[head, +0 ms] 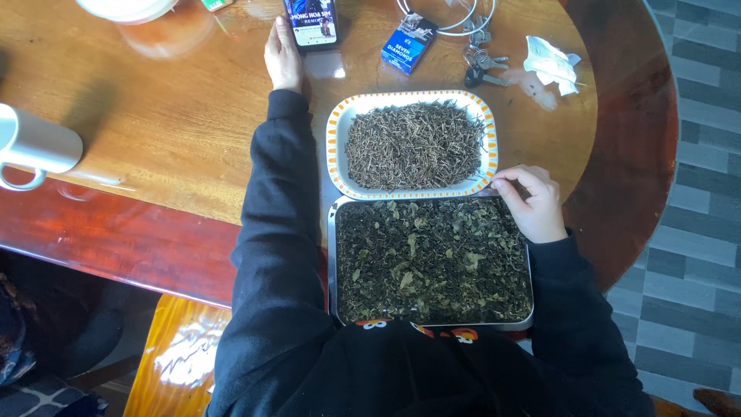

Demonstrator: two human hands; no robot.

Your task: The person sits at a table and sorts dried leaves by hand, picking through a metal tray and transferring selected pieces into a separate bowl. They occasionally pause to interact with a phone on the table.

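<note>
Steel tray is full of leaves; stems fill the dish. My right hand pinches a stem, and my left hand lies flat, empty, by the phone.

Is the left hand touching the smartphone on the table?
Touching. The head view shows the left hand lying on the wooden table, its fingers against the left edge of the smartphone, with no gap showing.

Centre frame: oval tray of stems, directly above metal tray of leaves, edges touching. Right hand at their junction, right side. Left hand upper centre, beside phone. Keys upper right. Mug far left.
</note>
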